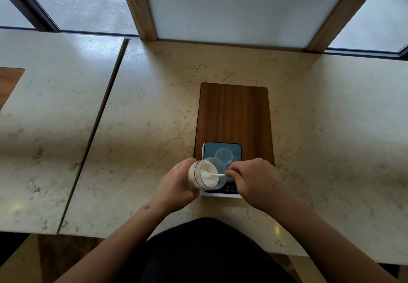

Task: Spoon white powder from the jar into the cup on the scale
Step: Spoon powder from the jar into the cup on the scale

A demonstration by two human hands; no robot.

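Over the near edge of the scale (221, 150) | left hand (176, 185) gripped the tilted jar (204, 174) | right hand (254, 179) pinched a spoon (215, 175) dug into the powder (207, 172) | step: scooping | next: carry the spoonful far-right to the clear cup (223, 155).

A pale marbled counter (154, 110) is filling most of the view, split by a dark seam running from the far left-centre down toward the near edge. A wooden panel (234, 119) is sitting in its surface right of centre; whether inlaid or laid on top is unclear. A scale (221, 150) is resting at the panel's near end, overhanging onto the stone. Another wooden patch (8, 81) is showing at the far left.
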